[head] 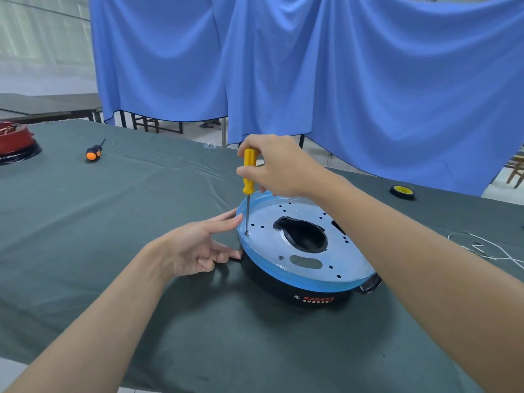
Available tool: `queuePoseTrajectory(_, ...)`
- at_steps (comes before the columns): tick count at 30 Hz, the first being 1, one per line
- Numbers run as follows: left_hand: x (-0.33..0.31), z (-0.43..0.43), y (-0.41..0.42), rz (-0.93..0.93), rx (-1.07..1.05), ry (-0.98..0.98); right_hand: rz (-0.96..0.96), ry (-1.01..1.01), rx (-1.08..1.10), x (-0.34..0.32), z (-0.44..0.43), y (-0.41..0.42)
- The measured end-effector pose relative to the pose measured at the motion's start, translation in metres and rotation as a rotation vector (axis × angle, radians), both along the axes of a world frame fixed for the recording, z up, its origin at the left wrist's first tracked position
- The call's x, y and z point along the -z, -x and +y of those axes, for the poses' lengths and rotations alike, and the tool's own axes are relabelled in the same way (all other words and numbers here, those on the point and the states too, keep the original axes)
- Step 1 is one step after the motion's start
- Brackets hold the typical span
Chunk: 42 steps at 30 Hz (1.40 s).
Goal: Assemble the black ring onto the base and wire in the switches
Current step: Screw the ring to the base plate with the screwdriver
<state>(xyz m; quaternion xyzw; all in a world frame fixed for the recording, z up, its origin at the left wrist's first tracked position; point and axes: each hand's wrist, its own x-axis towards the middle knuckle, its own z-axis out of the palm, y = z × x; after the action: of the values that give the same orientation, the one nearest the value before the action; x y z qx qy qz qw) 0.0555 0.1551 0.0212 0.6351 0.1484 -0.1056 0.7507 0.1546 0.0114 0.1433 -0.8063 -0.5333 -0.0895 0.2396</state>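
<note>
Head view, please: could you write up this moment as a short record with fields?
right hand: grips the yellow screwdriver, held upright
screwdriver tip: on a screw near the metal plate's left edge
left hand: fingertips touch the plate's edge
black ring: under the plate, on the green cloth
elsewhere: orange screwdriver far left; tape roll and white wires at right

The scene was brightly and evenly lit by diffuse light from above. Soft shadows fell on the bench (113, 222) beneath the left hand (195, 245) and in front of the base (263, 239), whose metal face showed a mild sheen. The upper-left background looked washed out. Wide-angle distortion bent the edges, and the focus stayed sharp.
</note>
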Motion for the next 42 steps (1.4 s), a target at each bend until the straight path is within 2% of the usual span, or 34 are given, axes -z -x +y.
queuePoseTrajectory(4, 0.0, 0.0, 0.0, 0.001, -0.007, 0.003, 0.05, 0.035, -0.038, -0.008, -0.004, 0.001)
queuePoseTrajectory(8, 0.0, 0.0, 0.0, -0.003, 0.008, 0.001, -0.063, 0.032, 0.05, -0.006, -0.003, -0.004)
queuePoseTrajectory(13, 0.001, 0.001, -0.001, 0.001, -0.002, 0.005, -0.143, 0.345, 0.039, -0.009, -0.005, -0.007)
queuePoseTrajectory(18, 0.001, 0.002, -0.001, 0.005, -0.003, 0.004, -0.109, 0.134, 0.076, 0.0, -0.002, -0.008)
queuePoseTrajectory(21, 0.001, 0.003, -0.001, 0.008, 0.007, 0.013, -0.14, 0.219, 0.067, -0.001, -0.001, -0.003)
queuePoseTrajectory(24, 0.0, 0.004, -0.003, 0.008, 0.03, 0.033, 0.047, 0.27, -0.011, -0.012, -0.004, -0.002)
queuePoseTrajectory(25, 0.0, 0.004, -0.004, 0.007, 0.038, 0.042, 0.058, 0.25, -0.017, -0.014, -0.004, -0.001)
queuePoseTrajectory(28, -0.001, 0.007, -0.011, 0.003, 0.046, 0.061, -0.132, 0.167, 0.028, -0.007, -0.001, -0.001)
queuePoseTrajectory(30, -0.002, 0.01, -0.019, 0.008, 0.052, 0.068, -0.17, 0.154, 0.059, -0.003, 0.001, -0.004)
queuePoseTrajectory(34, -0.005, 0.014, -0.039, 0.032, 0.068, 0.063, 0.044, 0.325, 0.045, -0.017, -0.009, -0.014)
queuePoseTrajectory(36, -0.007, 0.016, -0.051, 0.033, 0.083, 0.055, 0.09, 0.324, 0.043, -0.023, -0.015, -0.022)
queuePoseTrajectory(42, -0.01, 0.014, -0.088, 0.034, 0.174, 0.01, -0.137, 0.144, 0.153, -0.003, -0.01, -0.056)
